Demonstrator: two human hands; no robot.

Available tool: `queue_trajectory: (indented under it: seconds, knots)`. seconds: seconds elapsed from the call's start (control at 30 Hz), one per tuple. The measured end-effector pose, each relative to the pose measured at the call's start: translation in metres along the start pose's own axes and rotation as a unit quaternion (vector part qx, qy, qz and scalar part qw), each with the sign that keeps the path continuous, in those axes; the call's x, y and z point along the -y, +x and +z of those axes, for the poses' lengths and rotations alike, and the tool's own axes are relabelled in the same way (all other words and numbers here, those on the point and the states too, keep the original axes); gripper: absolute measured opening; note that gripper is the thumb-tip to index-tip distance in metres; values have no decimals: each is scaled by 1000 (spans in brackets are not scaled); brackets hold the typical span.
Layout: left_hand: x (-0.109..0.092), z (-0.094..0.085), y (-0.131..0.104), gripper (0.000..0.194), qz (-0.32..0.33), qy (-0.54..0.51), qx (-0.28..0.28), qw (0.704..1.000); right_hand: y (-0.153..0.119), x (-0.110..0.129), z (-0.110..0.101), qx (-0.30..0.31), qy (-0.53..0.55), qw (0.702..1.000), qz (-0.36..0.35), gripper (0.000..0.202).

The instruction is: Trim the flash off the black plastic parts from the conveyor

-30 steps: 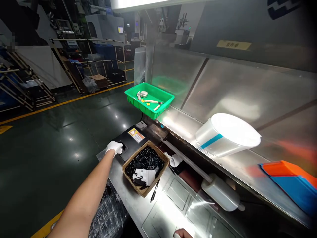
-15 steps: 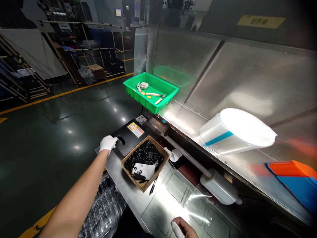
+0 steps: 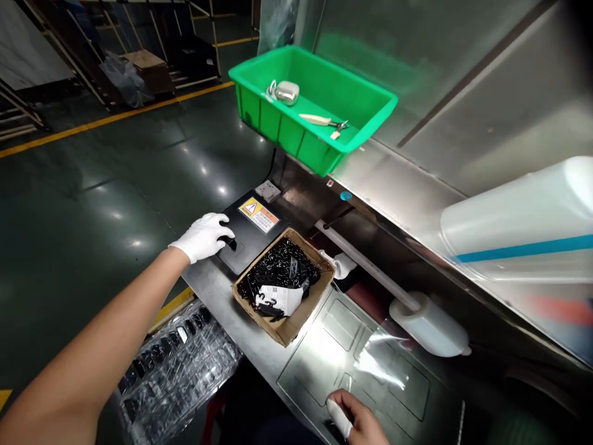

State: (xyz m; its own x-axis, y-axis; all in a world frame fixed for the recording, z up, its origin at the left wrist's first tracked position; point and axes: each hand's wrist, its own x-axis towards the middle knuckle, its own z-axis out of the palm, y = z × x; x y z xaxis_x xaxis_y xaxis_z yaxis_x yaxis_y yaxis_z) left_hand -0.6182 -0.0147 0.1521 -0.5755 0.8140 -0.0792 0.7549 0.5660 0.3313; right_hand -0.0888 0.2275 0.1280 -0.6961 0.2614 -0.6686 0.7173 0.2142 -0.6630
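Observation:
My left hand (image 3: 204, 238), in a white glove, reaches over the black box (image 3: 259, 213) with the warning label. Its fingers are apart and curved at the box's dark slot, with nothing visible in them. My right hand (image 3: 354, 417), with a white cover on one finger, is low in the view above the clear plastic sheet (image 3: 319, 364). Its fingers are drawn together; what they hold, if anything, is hidden. Between the hands, a cardboard box (image 3: 290, 334) holds small black parts and a white printed slip.
A green bin (image 3: 287, 127) on the ledge holds pliers and a small silvery case. A white roll (image 3: 430, 324) on a rod lies right of the sheet. A large white container (image 3: 523, 216) stands at right. Clear trays (image 3: 180, 377) are stacked lower left.
The view has moved closer and lower, so the green bin looks larger. My left hand's fingers have spread over the black box's slot. My right hand shows more, over the sheet.

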Motion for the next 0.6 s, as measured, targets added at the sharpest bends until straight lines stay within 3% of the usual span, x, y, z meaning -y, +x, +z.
queue_trajectory:
  seconds: [0.27,0.6]
  knots:
    - [15,-2,3,36,36,6,-2,999,5,18,10,29,-48,998,28,51]
    - [32,-3,26,23,120,-32,38,992,12,33,16,45,-26,993,103,35]
